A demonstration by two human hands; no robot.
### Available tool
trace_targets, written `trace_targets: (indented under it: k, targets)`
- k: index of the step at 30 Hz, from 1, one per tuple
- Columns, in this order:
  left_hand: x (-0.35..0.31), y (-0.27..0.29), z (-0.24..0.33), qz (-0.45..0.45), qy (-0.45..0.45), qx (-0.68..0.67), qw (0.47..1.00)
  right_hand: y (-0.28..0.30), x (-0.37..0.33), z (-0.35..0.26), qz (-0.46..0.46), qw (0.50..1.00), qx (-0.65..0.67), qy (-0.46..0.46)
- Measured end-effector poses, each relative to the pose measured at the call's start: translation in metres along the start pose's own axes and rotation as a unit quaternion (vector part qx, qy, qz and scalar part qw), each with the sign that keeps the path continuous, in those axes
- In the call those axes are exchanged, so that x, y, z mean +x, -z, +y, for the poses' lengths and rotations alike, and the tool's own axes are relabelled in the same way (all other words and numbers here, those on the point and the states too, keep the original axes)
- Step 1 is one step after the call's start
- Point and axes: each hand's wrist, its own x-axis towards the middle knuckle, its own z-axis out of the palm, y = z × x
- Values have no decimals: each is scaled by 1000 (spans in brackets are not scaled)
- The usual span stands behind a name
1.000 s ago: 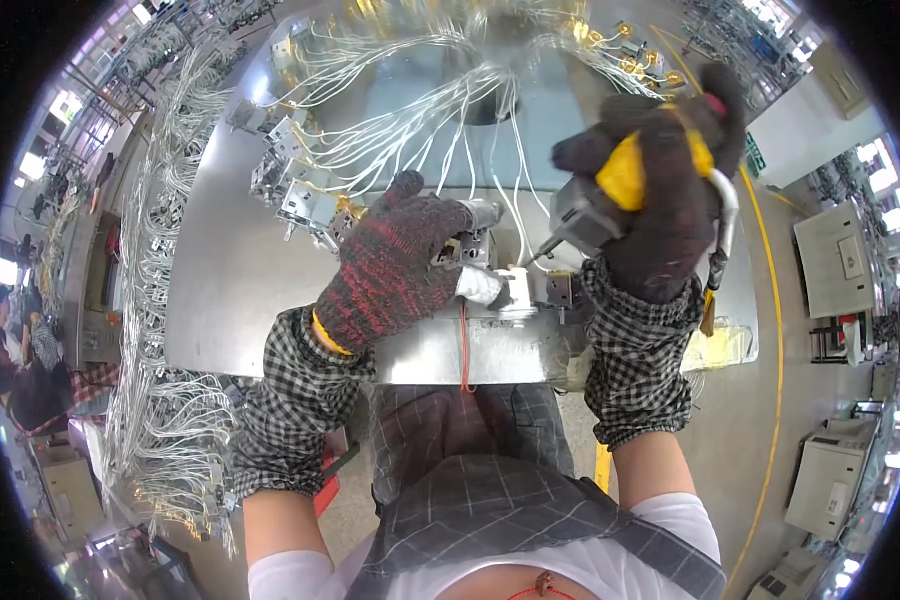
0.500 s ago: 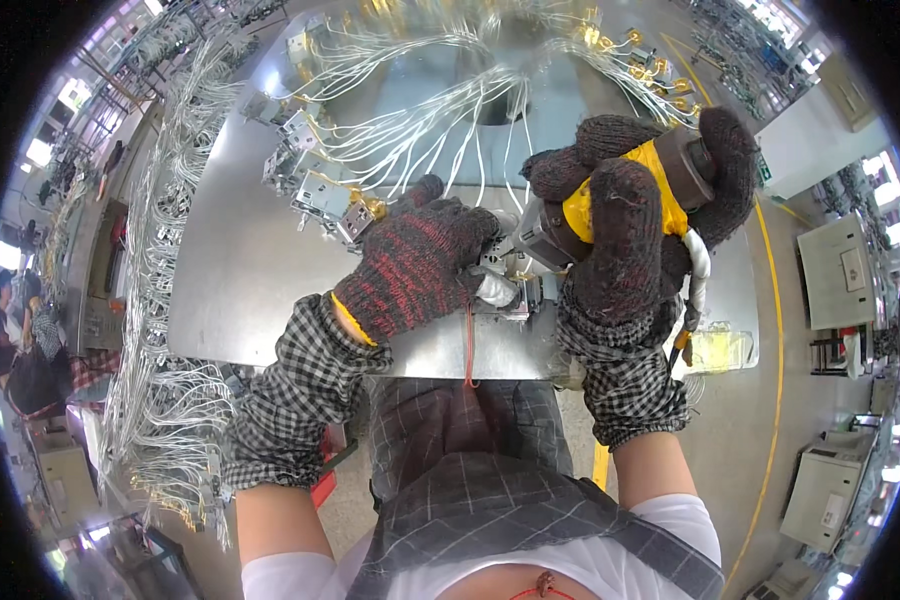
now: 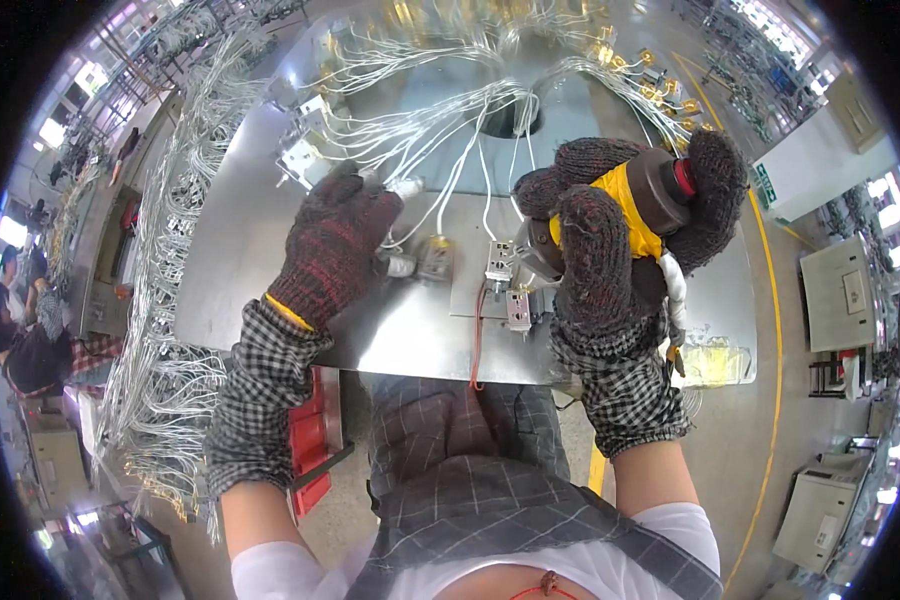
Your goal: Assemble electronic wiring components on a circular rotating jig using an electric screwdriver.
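My left hand [image 3: 335, 240], in a dark red-flecked knit glove with white-wrapped thumb and fingertip, is over the left part of the metal table [image 3: 240, 260]. Its fingers are apart, with a motion-blurred small metal connector [image 3: 436, 258] on a white cable just right of the thumb. My right hand [image 3: 595, 270], gloved alike, grips a dark cylindrical hand tool [image 3: 660, 192] banded with yellow tape. The tool's left end is close beside a small metal connector block [image 3: 500, 261]; contact cannot be made out. Below sits a second metal block [image 3: 518, 311], with a red cord [image 3: 478, 350] nearby.
White cables [image 3: 425, 125] fan out from a dark round hole [image 3: 510, 120] in the table. Yellow-tipped connectors [image 3: 660, 90] line the far right. Bundled cables [image 3: 155, 290] hang at the left. A red bin [image 3: 308, 430] stands below the table edge; a white cabinet [image 3: 820, 165] is at right.
My left hand has moved left from the metal blocks, its fingers spreading apart. A cabled connector now shows beside its thumb. The right hand still holds the tool, nearly in place.
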Motion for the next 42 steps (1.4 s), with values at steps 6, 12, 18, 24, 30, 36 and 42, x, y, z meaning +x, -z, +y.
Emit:
trace_targets:
  k: [6,12,18,24,30,36,42]
  targets:
    - [-6,14,4,-32,-141,9,989,3,-1,-1,27,999,-21,-42]
    - [17,39,10,-86,142,-452,876,4,-3,1,48,998,-39,-27]
    - [-1,28,25,-81,243,-313,914,8,0,7,12,999,-34,22]
    - [-8,15,50,-41,11,-26,999,-2,-2,-2,47,996,67,-31]
    - [9,7,55,-184,34,-23,982,-4,-1,-6,67,995,49,-55]
    - [16,28,2,23,222,-638,736,-4,0,-8,69,995,47,-57]
    - [5,38,-41,-67,213,-507,833,-5,-1,-6,77,994,56,-57]
